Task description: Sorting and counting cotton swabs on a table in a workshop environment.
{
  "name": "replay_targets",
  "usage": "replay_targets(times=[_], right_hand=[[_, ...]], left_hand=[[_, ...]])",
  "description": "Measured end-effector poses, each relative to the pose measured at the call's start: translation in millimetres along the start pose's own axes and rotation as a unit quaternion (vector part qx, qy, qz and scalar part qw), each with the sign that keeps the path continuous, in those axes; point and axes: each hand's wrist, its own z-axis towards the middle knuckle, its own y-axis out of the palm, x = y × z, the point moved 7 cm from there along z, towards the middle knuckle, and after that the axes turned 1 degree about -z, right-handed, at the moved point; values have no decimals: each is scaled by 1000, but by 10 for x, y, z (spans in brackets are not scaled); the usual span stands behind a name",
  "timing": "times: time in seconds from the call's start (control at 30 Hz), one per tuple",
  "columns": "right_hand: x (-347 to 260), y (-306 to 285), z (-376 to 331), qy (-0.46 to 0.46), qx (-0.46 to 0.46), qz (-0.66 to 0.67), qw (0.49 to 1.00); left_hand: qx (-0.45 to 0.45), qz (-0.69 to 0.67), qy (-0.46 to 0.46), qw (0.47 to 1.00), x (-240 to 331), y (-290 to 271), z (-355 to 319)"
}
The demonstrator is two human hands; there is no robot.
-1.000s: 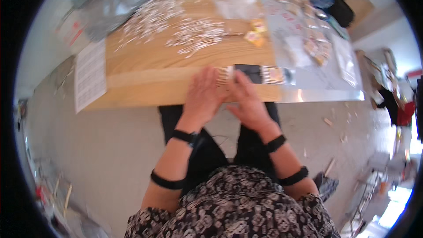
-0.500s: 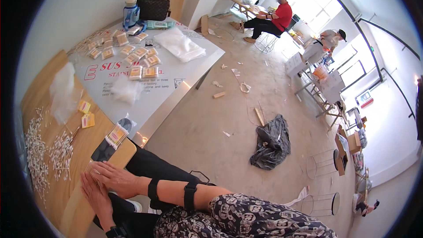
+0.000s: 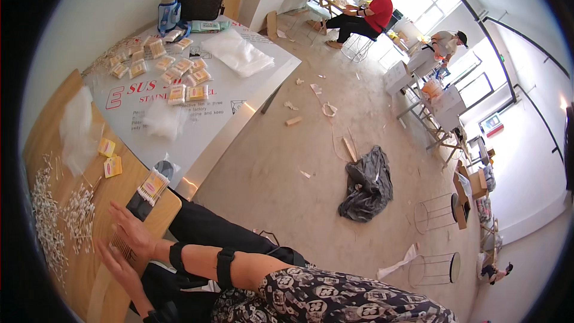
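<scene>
A row of cotton swabs (image 3: pixel 122 246) lies side by side at the near edge of the wooden table, between my two hands. My right hand (image 3: pixel 135 233) is on its far side, fingers stretched out and together, palm edge toward the swabs. My left hand (image 3: pixel 121 272) is on the near side, its fingers also straight, along the row. Whether either palm presses on the swabs I cannot tell. Just beyond my right hand, a clear bag of swabs with a yellow card (image 3: pixel 154 185) rests on a dark pad (image 3: pixel 139 208). Loose swabs (image 3: pixel 48 227) form piles to the left.
Two yellow cards (image 3: pixel 112 165) and clear plastic bags (image 3: pixel 78 131) lie on the wooden table (image 3: pixel 134 176). The adjoining metal-topped table (image 3: pixel 239 96) holds several filled swab packs (image 3: pixel 176 94), more bags, a bottle (image 3: pixel 169 9) and a black bag (image 3: pixel 201 3). A black plastic sheet (image 3: pixel 366 185) lies on the floor.
My right hand has lifted and opened away from my left hand, uncovering more of the swab row between them. The whole view has shifted slightly.
</scene>
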Motion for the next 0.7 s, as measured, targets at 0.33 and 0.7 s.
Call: replay_targets(times=[0.33, 0.7], right_hand=[[-25, 43, 64, 67, 15, 11, 998], [-28, 125, 43, 67, -2, -29, 997]], left_hand=[[142, -317, -180, 920, -32, -89, 167], [108, -387, -161, 902, 164, 12, 230]])
